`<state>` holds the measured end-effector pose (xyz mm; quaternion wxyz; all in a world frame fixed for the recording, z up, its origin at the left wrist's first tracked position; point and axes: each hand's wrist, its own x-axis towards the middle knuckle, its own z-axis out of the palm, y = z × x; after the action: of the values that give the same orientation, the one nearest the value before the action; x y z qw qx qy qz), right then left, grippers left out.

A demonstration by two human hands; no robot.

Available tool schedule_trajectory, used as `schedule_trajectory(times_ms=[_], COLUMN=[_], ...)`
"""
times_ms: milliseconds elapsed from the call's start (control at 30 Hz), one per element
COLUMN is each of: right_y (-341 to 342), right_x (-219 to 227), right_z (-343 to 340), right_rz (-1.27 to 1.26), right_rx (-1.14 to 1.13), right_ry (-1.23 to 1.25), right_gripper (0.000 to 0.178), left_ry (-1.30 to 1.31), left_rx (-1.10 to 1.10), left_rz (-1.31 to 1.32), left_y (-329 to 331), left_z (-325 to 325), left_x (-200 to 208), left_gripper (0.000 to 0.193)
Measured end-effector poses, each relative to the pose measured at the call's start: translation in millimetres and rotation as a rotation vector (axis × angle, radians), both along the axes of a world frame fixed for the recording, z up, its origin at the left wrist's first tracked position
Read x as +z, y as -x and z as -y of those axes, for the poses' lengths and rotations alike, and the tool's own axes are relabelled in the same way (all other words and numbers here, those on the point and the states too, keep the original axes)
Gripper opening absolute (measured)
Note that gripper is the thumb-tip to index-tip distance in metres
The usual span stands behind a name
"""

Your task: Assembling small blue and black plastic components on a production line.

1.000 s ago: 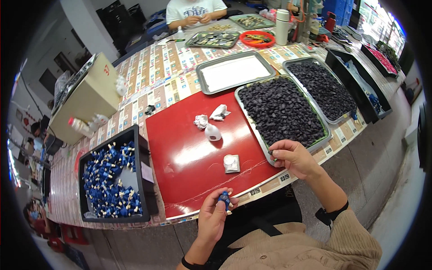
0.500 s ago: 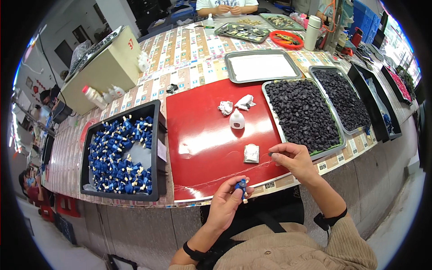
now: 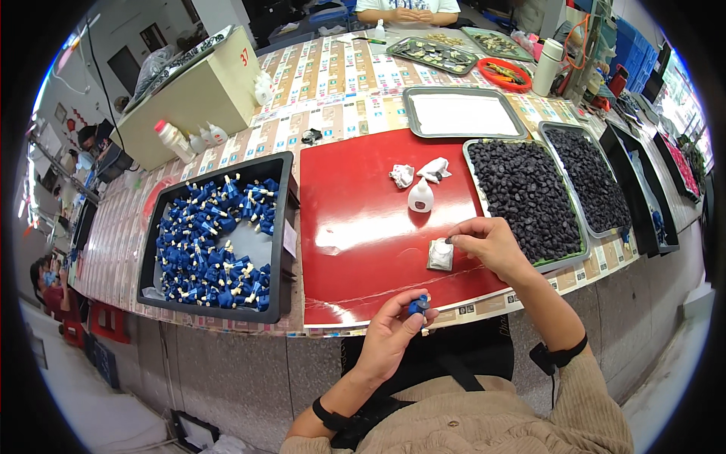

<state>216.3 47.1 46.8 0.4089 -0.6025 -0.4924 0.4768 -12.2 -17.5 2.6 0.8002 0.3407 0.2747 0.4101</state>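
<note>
My left hand (image 3: 393, 333) is closed on a small blue figurine (image 3: 420, 305) with pale ends, above the front edge of the red mat (image 3: 355, 265). Between thumb and fingertips, my right hand (image 3: 488, 244) pinches a small dark piece (image 3: 449, 240). That piece is over a small square pad with a white blob (image 3: 440, 255) on it; whether they touch I cannot tell. A white squeeze bottle (image 3: 420, 197) stands behind the pad, close to two crumpled white tissues (image 3: 433, 170). Right of the mat lies a tray of dark pieces (image 3: 522, 193), similar in colour to the pinched one.
At the left, a black bin (image 3: 283, 227) holds many blue figurines. A second tray of dark pieces (image 3: 586, 178) and a black box (image 3: 639, 189) stand at the right. Behind the mat lies a white-lined tray (image 3: 465, 113). Across the table sits another person (image 3: 408, 11).
My right hand has moved forward and slightly left relative to the mat, bringing the dark piece over the white blob. My left hand still holds the figurine. The whole view has shifted a little.
</note>
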Motion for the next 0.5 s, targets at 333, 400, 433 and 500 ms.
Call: schedule_trajectory(times_ms=[333,400,433,500], right_y=[2,2,2,2], right_x=[13,14,14,15], right_z=[-11,-13,-13,-13], right_rz=[0.216,0.239,0.246,0.254], right_rx=[0.049,0.053,0.051,0.049], right_ry=[0.066,0.082,0.077,0.071], right_gripper=[0.016,0.017,0.016,0.016], left_ry=[0.005,0.012,0.013,0.009], left_rx=[-0.004,0.002,0.0,0.005], left_rz=[0.02,0.024,0.025,0.02], left_y=[3,3,3,4], left_z=[-1,-2,-2,-2], left_x=[-5,-5,-6,-6], left_gripper=[0.038,0.038,0.038,0.038])
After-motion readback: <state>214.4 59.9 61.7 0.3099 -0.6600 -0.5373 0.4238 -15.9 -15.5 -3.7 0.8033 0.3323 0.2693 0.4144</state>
